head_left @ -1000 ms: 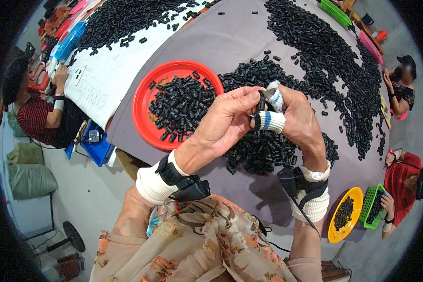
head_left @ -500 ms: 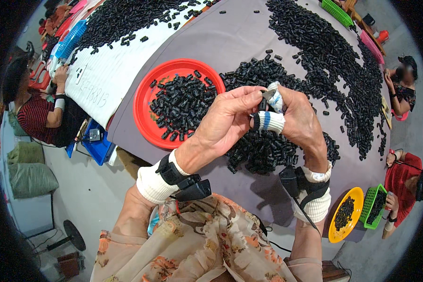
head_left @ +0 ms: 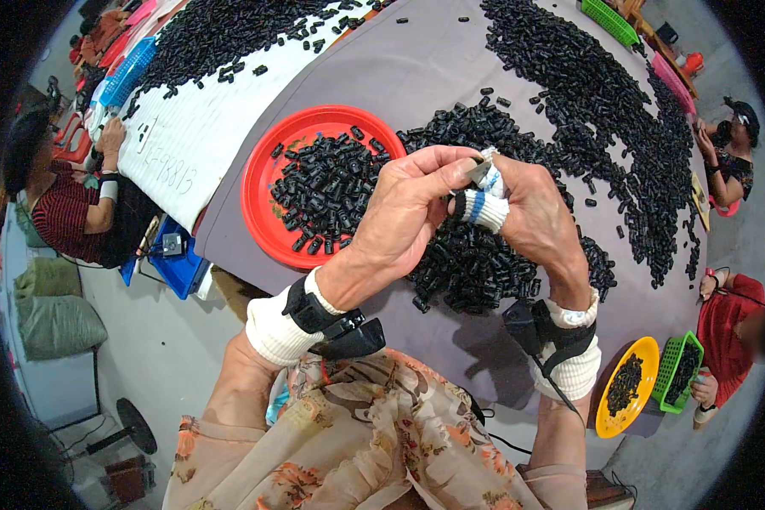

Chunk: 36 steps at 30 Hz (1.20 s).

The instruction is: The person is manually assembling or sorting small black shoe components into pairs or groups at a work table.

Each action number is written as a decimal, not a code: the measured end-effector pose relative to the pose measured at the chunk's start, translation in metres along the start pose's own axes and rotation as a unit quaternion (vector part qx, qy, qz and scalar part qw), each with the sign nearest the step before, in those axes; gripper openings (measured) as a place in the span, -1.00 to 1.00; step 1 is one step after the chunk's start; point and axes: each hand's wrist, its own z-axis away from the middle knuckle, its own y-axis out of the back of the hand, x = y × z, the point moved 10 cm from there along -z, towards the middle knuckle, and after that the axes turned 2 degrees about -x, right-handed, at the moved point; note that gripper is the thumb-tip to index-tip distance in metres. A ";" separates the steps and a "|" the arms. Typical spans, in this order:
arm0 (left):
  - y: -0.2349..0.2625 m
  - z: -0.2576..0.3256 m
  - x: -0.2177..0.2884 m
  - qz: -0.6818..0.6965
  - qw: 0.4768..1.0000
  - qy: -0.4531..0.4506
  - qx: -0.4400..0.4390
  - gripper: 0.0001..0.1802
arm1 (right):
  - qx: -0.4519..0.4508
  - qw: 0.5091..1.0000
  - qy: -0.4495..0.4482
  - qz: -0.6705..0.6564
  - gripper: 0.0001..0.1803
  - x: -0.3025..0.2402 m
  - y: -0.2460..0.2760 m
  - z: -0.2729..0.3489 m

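Observation:
Both my hands meet above a pile of small black cylindrical parts (head_left: 476, 276). My left hand (head_left: 399, 217) is closed in a pinch on a small black part (head_left: 453, 205), mostly hidden by the fingers. My right hand (head_left: 537, 221) wears white finger sleeves with blue stripes (head_left: 486, 211) and is closed around a small, flat, greyish blade (head_left: 478, 172). The blade's tip lies against the left thumb. Left of my hands, a red round tray (head_left: 255, 204) holds many more of these black parts.
Black parts spread across the grey-covered table (head_left: 399, 68) toward the far right. A yellow plate (head_left: 603, 416) and a green basket (head_left: 670, 399) stand at the near right. Co-workers sit at both sides; a blue bin (head_left: 174, 263) is below the table at left.
My hands have shifted very slightly left and stay together at the same spot. At the right, the co-workers' heads and arms have moved a little.

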 end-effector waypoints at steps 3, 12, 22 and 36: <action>0.000 -0.001 -0.001 0.040 0.999 0.010 -0.017 -0.79 | -0.022 1.000 -0.008 0.009 -0.62 0.003 -0.002 -0.002; -0.006 0.000 -0.010 0.118 0.990 0.047 -0.066 -0.76 | -0.041 0.997 -0.062 -0.026 -0.67 0.016 -0.002 0.001; -0.006 0.005 -0.007 0.095 0.993 0.039 -0.049 -0.77 | -0.032 0.998 -0.048 0.009 -0.63 0.007 0.001 -0.001; 0.002 0.003 -0.011 0.074 0.996 0.048 -0.017 -0.79 | -0.035 0.999 -0.012 -0.001 -0.61 0.003 -0.005 -0.002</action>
